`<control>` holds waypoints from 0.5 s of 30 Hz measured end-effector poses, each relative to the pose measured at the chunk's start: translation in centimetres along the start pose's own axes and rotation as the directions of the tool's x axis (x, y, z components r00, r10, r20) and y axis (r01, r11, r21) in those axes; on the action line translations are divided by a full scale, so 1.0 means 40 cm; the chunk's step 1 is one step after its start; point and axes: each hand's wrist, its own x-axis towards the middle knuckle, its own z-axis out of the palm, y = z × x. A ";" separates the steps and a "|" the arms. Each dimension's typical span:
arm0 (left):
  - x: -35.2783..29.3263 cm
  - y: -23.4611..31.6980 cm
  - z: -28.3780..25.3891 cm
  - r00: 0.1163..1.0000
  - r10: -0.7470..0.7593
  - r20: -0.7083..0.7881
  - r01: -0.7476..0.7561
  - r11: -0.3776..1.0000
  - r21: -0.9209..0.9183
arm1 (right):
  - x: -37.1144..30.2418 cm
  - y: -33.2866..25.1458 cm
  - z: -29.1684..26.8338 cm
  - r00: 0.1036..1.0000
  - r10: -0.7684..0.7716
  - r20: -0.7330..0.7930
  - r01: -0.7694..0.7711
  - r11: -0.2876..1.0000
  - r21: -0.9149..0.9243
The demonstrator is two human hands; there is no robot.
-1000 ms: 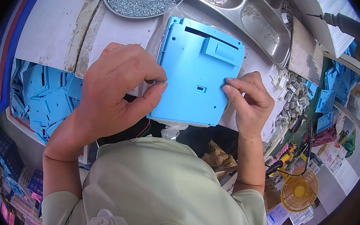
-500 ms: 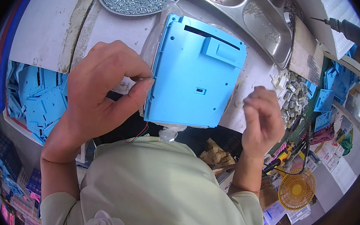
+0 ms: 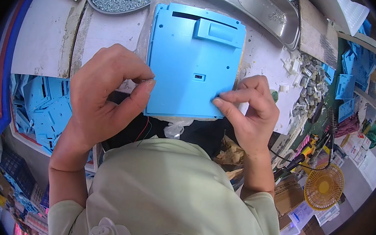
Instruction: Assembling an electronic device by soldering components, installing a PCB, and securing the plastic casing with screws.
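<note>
A flat light-blue plastic panel [image 3: 180, 58] lies in front of me on clear plastic film. It has a long slot at the top, a raised rectangular block, a small framed opening near the middle and small round holes. My left hand [image 3: 109, 89] is closed at the panel's left edge, thumb and forefinger close together; what they hold is too small to tell. Over the panel's lower right corner, my right hand [image 3: 252, 110] is in a pinch. A tiny dark bit shows at its fingertips, but its kind cannot be made out.
Behind the panel stand a round tray of small metal screws [image 3: 99, 10] and a metal compartment tray [image 3: 291, 34]. Several blue panels [image 3: 48, 108] fill a bin at left. Small white and grey parts [image 3: 309, 84] lie at right, near a yellow fan [image 3: 324, 187].
My right hand has moved left, from beside the panel to over its lower right corner. My left hand stays at the left edge. The whole view has shifted slightly.
</note>
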 end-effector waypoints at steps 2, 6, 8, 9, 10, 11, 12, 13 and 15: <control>-0.002 -0.001 -0.003 1.000 -0.003 -0.004 0.003 1.000 -0.010 | 0.001 0.011 0.007 0.997 0.073 0.032 -0.076 0.993 0.090; -0.012 -0.003 -0.003 0.999 -0.052 -0.011 0.052 0.999 -0.002 | 0.001 0.016 0.006 0.991 0.116 0.071 -0.125 0.980 0.153; -0.009 -0.003 -0.007 0.998 -0.065 -0.001 0.065 0.998 0.000 | -0.001 0.016 -0.002 0.988 0.127 0.085 -0.141 0.974 0.179; -0.005 -0.002 -0.008 0.998 -0.069 0.000 0.069 0.998 0.001 | 0.002 0.020 -0.012 0.993 0.096 0.067 -0.108 0.975 0.196; -0.001 -0.002 -0.009 0.997 -0.074 0.000 0.074 0.997 0.002 | 0.009 0.024 -0.031 0.997 0.064 0.049 -0.073 0.974 0.213; 0.002 0.000 -0.009 0.997 -0.079 0.000 0.079 0.997 0.004 | 0.018 0.031 -0.054 0.999 0.032 0.031 -0.038 0.973 0.229; 0.002 0.004 -0.007 0.994 -0.109 -0.005 0.109 0.994 -0.020 | 0.040 0.049 -0.090 0.997 -0.057 -0.052 0.066 0.980 0.186; 0.010 0.010 -0.003 0.991 -0.133 0.001 0.133 0.990 -0.051 | 0.072 0.046 -0.132 0.974 -0.098 -0.204 0.131 0.979 0.155; 0.013 0.014 0.009 0.991 -0.133 0.030 0.135 0.990 -0.049 | 0.218 0.060 -0.210 0.857 -0.205 -0.472 0.309 0.938 0.155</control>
